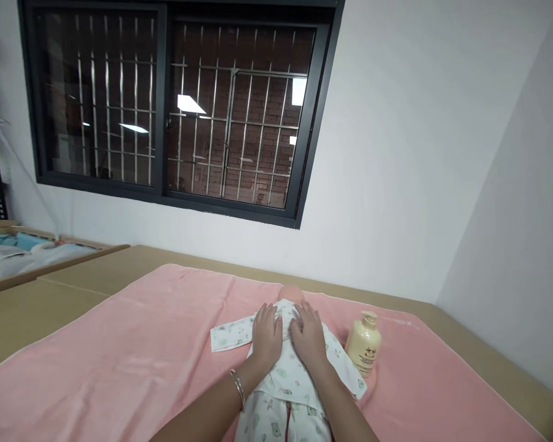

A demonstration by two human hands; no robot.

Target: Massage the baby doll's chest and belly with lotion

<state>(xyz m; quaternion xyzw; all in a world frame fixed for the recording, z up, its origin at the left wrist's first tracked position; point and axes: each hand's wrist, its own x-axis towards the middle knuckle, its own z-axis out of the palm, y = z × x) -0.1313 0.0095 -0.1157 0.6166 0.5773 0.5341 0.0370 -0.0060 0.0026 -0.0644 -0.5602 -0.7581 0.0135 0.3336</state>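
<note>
What looks like a baby doll [284, 368] lies on a pink blanket [133, 344], dressed in a white top and trousers with a small print. Only a smooth, rounded part of its head [291, 294] shows beyond the collar. Flat on the upper part of the top rests my left hand [267, 334], fingers stretched toward the head. My right hand [308, 334] lies beside it on the other shoulder area, its fingers likewise extended. One sleeve [233, 335] reaches out to the left; the other [350, 371] slants down to the right.
A pale yellow bottle [365, 342] stands on the blanket close to the right sleeve. Beneath the blanket is a brown tabletop [78, 276], set against a white wall [396, 184] with a barred window [175, 116]. Far left, a wooden-edged bin [37, 252] holds cloths.
</note>
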